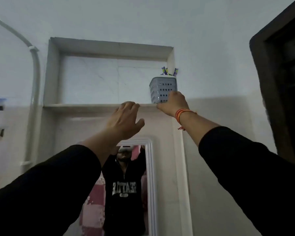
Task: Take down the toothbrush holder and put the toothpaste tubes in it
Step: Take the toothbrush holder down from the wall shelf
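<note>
- The grey toothbrush holder [163,89] stands at the right end of the high wall shelf [85,105]
- The right hand [173,103] grips its lower part
- The left hand [124,119] is spread, fingers on the shelf edge

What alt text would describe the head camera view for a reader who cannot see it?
A person's right hand grips a grey perforated toothbrush holder standing at the right end of a high wall niche shelf. The left hand reaches open toward the shelf edge, above a mirror.
</note>
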Available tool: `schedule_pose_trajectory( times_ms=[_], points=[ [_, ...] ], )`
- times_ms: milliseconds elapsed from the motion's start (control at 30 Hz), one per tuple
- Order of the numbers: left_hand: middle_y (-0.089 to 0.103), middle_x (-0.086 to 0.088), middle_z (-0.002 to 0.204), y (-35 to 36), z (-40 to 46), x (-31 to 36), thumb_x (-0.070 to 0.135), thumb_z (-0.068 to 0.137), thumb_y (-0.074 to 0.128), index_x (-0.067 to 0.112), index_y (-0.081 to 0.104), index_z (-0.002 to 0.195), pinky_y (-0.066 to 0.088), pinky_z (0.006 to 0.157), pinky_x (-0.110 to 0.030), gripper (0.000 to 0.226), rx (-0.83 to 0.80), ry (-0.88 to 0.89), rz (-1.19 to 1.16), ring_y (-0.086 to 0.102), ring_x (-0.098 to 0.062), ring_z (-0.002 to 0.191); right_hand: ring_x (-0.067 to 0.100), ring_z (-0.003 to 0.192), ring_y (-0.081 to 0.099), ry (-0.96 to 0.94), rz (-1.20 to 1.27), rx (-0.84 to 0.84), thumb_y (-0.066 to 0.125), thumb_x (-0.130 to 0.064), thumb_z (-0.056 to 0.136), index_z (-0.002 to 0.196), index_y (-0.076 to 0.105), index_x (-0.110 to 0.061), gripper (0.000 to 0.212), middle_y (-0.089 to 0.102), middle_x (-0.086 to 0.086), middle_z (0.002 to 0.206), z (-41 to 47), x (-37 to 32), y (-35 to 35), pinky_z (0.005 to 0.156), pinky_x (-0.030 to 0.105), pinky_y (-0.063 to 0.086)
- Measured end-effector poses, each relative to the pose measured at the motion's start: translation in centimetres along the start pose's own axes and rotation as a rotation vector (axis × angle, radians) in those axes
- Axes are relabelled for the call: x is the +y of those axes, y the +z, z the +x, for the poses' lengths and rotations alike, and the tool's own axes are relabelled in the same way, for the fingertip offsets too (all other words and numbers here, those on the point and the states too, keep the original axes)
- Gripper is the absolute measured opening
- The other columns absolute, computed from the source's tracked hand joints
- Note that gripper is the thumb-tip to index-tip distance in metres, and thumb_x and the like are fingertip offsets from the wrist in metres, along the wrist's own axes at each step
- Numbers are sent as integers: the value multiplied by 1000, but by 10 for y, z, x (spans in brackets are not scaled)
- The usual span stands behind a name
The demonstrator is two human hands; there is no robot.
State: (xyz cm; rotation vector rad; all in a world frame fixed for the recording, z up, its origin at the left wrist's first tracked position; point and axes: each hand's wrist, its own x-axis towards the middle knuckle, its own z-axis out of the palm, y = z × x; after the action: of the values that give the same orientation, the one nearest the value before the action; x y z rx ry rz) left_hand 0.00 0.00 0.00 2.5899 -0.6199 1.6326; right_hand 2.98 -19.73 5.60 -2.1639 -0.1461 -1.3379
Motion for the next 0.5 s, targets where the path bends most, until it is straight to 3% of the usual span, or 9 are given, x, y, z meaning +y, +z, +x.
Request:
schedule_pose_trajectory(
  times_ms=[133,300,500],
  points=[
    [39,-5,158,36,35,-8,47,97,48,14,37,152,32,117,-42,65,-31,-14,-11,32,-24,149,32,122,52,12,-80,1,72,-48,79,139,42,-9,78,46,14,137,43,11,27,97,39,50],
    [35,-4,161,70,55,-25,48,97,48,14,35,153,32,118,-43,67,-37,-8,36,32,-25,149,37,126,46,82,-121,80,73,-54,77,145,30,-5,94,34,21,145,81,16,60,103,46,48],
    [38,-4,158,88,56,-37,47,96,48,12,38,152,36,115,-42,67,46,21,80,35,-27,145,34,121,43,187,-62,204,82,-58,64,150,17,-4,120,43,18,138,93,7,69,97,47,46]
  ],
)
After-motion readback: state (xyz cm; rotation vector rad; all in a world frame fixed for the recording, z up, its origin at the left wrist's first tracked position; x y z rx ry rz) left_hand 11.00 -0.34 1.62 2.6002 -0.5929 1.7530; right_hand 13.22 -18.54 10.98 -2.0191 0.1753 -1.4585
